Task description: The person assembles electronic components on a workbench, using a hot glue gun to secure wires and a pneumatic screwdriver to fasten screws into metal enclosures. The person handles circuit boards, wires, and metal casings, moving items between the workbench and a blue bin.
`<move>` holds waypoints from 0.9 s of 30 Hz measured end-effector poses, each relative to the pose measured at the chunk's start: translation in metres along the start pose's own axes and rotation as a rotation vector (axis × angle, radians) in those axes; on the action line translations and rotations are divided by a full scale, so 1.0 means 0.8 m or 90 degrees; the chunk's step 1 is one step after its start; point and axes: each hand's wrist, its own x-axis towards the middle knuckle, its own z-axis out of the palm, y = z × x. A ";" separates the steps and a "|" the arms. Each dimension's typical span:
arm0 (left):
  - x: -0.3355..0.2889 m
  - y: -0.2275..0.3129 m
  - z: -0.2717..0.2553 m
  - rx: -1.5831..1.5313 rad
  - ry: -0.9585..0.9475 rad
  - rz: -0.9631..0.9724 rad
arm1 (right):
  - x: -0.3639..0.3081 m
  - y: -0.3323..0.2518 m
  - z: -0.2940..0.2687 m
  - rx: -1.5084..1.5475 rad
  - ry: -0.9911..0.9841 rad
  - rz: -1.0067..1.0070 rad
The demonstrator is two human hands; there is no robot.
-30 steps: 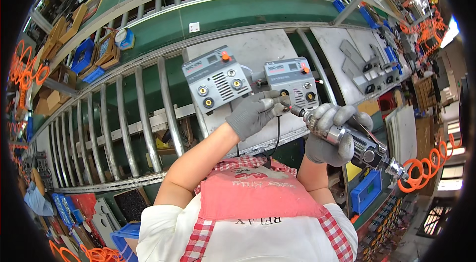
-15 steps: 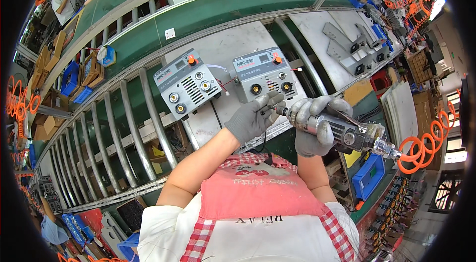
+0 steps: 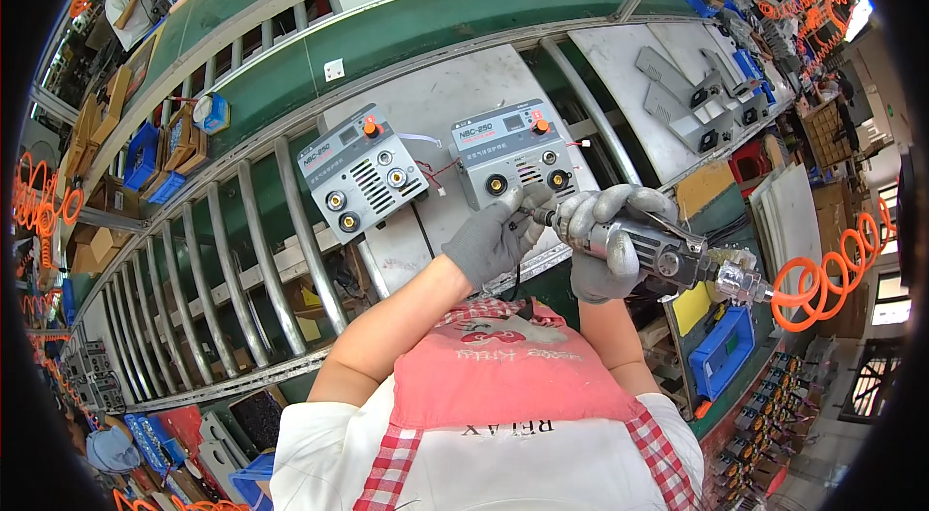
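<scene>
In a grey glove, my right hand (image 3: 607, 250) is wrapped round a metal air screwdriver (image 3: 668, 257), its bit end pointing left. An orange coiled air hose (image 3: 796, 295) joins its back end. My left hand (image 3: 489, 242), gloved too, is closed at the driver's tip, its fingertips pinched together; whatever small thing lies between them is too hidden to name. Just beyond both hands stands a grey welding machine front panel unit (image 3: 511, 145) with an orange knob and round sockets. A second similar unit (image 3: 356, 167) sits to its left, tilted, with thin wires beside it.
Both units rest on a pale board (image 3: 426, 90) over a roller conveyor (image 3: 249, 259). Grey metal sheet parts (image 3: 677, 100) lie on another board at the right. A blue bin (image 3: 721, 353) is near my right elbow. A person (image 3: 126, 3) stands far left.
My right hand and the screwdriver have rolled slightly and dipped a little. My left hand stays pinched at the tip. The two units stand as before.
</scene>
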 end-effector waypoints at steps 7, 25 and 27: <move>-0.013 0.007 0.027 0.153 0.054 -0.055 | 0.005 0.015 -0.009 -0.004 0.029 0.029; 0.153 0.194 0.003 1.333 0.037 0.072 | 0.028 0.092 -0.026 -0.052 -0.029 0.023; 0.164 0.194 -0.010 1.294 0.024 0.124 | 0.028 0.094 -0.027 -0.055 -0.023 0.035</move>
